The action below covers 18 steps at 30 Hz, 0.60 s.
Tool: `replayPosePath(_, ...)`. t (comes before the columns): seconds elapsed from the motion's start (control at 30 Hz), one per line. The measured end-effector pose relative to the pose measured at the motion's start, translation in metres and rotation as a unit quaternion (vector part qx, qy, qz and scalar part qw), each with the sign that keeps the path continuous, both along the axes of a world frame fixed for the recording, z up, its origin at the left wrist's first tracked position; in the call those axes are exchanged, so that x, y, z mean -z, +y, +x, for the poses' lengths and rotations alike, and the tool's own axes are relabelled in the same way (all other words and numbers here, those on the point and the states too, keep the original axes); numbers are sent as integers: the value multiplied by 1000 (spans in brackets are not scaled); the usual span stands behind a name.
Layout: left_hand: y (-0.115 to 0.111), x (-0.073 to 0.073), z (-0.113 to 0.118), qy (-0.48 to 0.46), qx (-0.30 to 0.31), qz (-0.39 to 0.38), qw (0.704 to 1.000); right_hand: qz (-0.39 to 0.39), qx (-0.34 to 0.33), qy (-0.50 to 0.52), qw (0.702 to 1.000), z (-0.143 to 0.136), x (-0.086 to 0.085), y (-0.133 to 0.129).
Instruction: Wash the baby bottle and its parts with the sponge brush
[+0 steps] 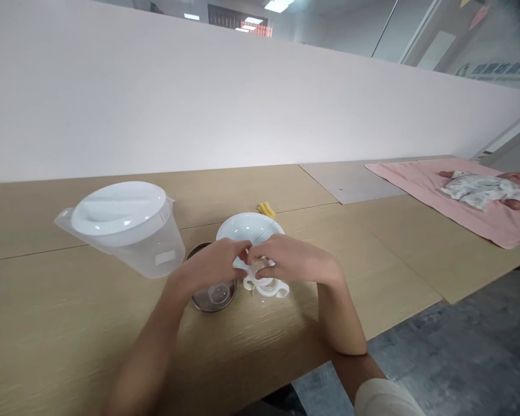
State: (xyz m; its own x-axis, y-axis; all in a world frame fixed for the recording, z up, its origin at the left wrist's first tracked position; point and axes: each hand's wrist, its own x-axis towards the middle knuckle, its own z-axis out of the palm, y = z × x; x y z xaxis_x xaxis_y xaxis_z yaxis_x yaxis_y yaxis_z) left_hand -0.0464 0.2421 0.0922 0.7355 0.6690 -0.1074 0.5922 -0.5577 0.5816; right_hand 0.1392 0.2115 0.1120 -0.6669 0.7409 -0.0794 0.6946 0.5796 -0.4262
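Observation:
My left hand (pixel 219 260) and my right hand (pixel 288 259) meet over the table with fingers curled inward. Between their fingertips is a small clear rounded piece (pixel 259 267), perhaps a bottle part; the fingers cover some of it. Just under my right hand lies a white ring with two looped handles (pixel 281 290), like a baby bottle's grip. Below my left forearm and wrist sits a round metal bowl (pixel 212 306), partly hidden, with a small clear cup-like piece (pixel 219 293) inside. Right behind my hands stands a white bowl (pixel 247 224).
At left is a translucent pitcher (pixel 149 254) with a white lid. Yellow pieces (pixel 266 209) lie behind the white bowl. On the far right, a baby-like figure (pixel 481 189) in patterned clothing rests on a pink cloth (pixel 433 196). The wooden table (pixel 91 335) meets a white wall (pixel 199 104).

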Motion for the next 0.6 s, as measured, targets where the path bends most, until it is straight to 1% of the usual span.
replayPosePath(0.1, 5, 7, 9, -20, 44, -32, 998, -25, -13, -10, 1000, -5, 0, -1)
replayPosePath(0.17, 7, 13, 15, -18, 65, -57, 996, -29, -8, -8, 1000, -4, 4, 0)
replayPosePath(0.27, 9, 23, 21, -4, 72, -82, 994, -35, 3, 9, 999, 4, 12, -1)
replayPosePath(0.37, 10, 28, 25, 17, 76, -89, 993, -46, 24, 53, 997, 14, 22, -10)
replayPosePath(0.43, 9, 27, 26, 37, 71, -89, 993, -40, 70, 102, 992, 19, 31, -21)
replayPosePath(0.5, 7, 25, 27, 45, 61, -81, 994, -26, 141, 155, 977, 21, 43, -34)
replayPosePath(0.57, 6, 23, 26, 45, 59, -76, 994, -15, 208, 215, 954, 17, 60, -45)
replayPosePath(0.6, 5, 23, 26, 45, 57, -77, 994, 0, 247, 247, 937, 13, 70, -50)
